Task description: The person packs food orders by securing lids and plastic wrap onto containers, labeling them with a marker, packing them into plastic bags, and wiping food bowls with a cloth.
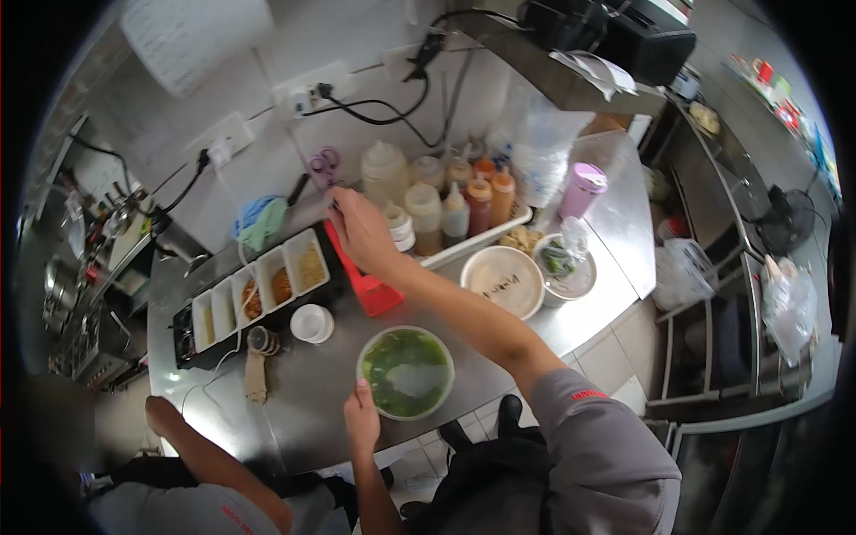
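Near the counter's [312, 397] six-o'clock edge, left hand [361, 417] clasps a bowl [451, 379] of greens [390, 352]. Toward ten, right hand [361, 230] curls, any hold unclear.

I watch through one head-worn camera that looks forward and steeply down, close above the worktop [308, 401], which fills the middle of the frame; the wall [299, 45] spans upper left to top centre, and the wide view darkens into rounded corners.
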Action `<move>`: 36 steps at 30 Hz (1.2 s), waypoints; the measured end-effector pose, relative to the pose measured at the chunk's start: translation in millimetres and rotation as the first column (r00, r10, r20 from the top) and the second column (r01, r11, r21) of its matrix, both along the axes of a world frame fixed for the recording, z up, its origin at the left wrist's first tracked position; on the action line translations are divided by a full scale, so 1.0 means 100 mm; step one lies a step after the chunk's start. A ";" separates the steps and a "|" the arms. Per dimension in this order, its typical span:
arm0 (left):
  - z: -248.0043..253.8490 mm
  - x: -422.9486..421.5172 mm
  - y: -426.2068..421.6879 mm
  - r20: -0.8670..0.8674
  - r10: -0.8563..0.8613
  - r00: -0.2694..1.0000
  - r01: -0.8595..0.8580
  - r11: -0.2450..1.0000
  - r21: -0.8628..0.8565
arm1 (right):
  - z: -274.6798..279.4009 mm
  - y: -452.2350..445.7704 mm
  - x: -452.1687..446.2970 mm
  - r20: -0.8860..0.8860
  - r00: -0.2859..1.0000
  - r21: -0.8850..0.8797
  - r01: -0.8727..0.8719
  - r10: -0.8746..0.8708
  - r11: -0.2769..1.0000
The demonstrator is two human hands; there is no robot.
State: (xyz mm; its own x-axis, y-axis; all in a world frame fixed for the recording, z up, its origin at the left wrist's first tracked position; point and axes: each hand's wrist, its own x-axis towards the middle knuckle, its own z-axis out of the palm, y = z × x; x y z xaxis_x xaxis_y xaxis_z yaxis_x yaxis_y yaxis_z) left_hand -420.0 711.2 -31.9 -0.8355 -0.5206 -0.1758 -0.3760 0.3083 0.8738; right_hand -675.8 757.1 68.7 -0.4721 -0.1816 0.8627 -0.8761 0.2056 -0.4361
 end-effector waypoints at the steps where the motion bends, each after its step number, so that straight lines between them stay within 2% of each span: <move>1: -0.11 -0.01 -0.01 -0.100 0.053 0.994 -0.051 0.998 0.023 | 0.11 0.31 0.31 0.046 0.999 -0.062 -0.020 0.022 0.998; 2: -0.15 -0.06 0.00 -0.183 0.071 0.981 -0.067 0.997 0.030 | 0.17 0.63 0.64 0.209 0.978 -0.021 -0.004 0.008 1.000; 3: -0.16 -0.08 0.00 -0.259 0.100 0.961 -0.094 0.995 0.035 | 0.15 0.95 0.95 0.413 0.911 -0.060 0.000 0.025 0.998; 4: -0.15 -0.09 -0.01 -0.332 0.136 0.933 -0.131 0.991 0.037 | -0.01 1.28 1.18 0.526 0.850 0.025 0.011 -0.023 1.000; 5: -0.09 -0.10 -0.03 -0.289 0.112 0.951 -0.106 0.994 0.035 | -0.16 1.55 1.35 0.628 0.775 0.104 -0.002 -0.064 0.995; 7: 0.08 -0.11 -0.05 -0.195 0.087 0.977 -0.084 0.996 0.024 | -0.44 1.87 1.55 0.887 0.436 0.214 -0.094 -0.153 0.972; 10: 0.12 -0.06 -0.10 -0.071 0.063 0.995 -0.053 0.990 0.134 | -1.03 1.91 1.59 0.964 0.256 -0.027 -0.160 0.068 0.987; 11: 0.05 -0.02 -0.12 -0.025 0.061 0.998 -0.056 0.982 0.180 | -1.08 1.89 1.58 0.984 0.127 -0.094 -0.203 0.122 0.975; 17: 0.09 0.32 0.60 0.018 0.227 0.974 -0.225 0.944 0.242 | -0.96 2.26 1.44 0.956 0.247 -0.087 -0.288 0.161 0.954; 21: 0.11 0.47 1.32 0.008 0.226 0.974 -0.210 0.890 0.404 | -0.97 2.90 1.40 0.952 0.235 -0.125 -0.289 0.197 0.949; 23: 0.16 0.47 1.77 0.024 0.171 0.985 -0.167 0.910 0.380 | -0.81 3.34 1.36 0.966 0.191 -0.111 -0.292 0.172 0.950; 25: 0.20 0.35 2.20 0.062 0.131 0.989 -0.145 0.912 0.385 | -0.84 3.80 1.29 0.956 0.260 -0.073 -0.235 0.135 0.969; 26: 0.21 0.27 2.41 0.023 0.086 0.996 -0.087 0.891 0.445 | -0.86 4.05 1.27 0.951 0.288 -0.051 -0.204 0.109 0.978; 28: 0.29 0.00 2.87 0.013 -0.032 0.999 0.023 0.895 0.445 | -0.83 4.60 1.15 0.952 0.305 0.012 -0.137 0.031 0.991; 30: 0.28 -0.32 3.29 -0.047 -0.148 0.988 0.151 0.850 0.504 | -0.70 5.14 0.99 0.968 0.247 0.070 -0.091 -0.045 0.993; 32: 0.17 -0.70 3.70 -0.104 -0.184 0.977 0.210 0.788 0.578 | -0.66 5.59 0.79 0.958 0.259 0.114 0.032 -0.119 0.993; 35: 0.07 -1.31 4.26 -0.152 -0.236 0.960 0.277 0.714 0.643 | -0.66 6.08 0.40 0.914 0.364 0.118 0.185 -0.179 0.976; 36: 0.05 -1.50 4.40 -0.184 -0.254 0.949 0.312 0.705 0.637 | -0.65 6.20 0.26 0.918 0.348 0.119 0.212 -0.189 0.970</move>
State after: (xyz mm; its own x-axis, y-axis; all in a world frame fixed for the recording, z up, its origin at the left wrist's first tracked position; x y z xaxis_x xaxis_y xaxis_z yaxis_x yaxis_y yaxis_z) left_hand -570.0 1151.7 -27.0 -0.9502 -0.0384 -0.3093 -0.2887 -0.2653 0.9199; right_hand -649.5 1377.0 3.4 -0.9906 0.0452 -0.1291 0.1367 0.2978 -0.9448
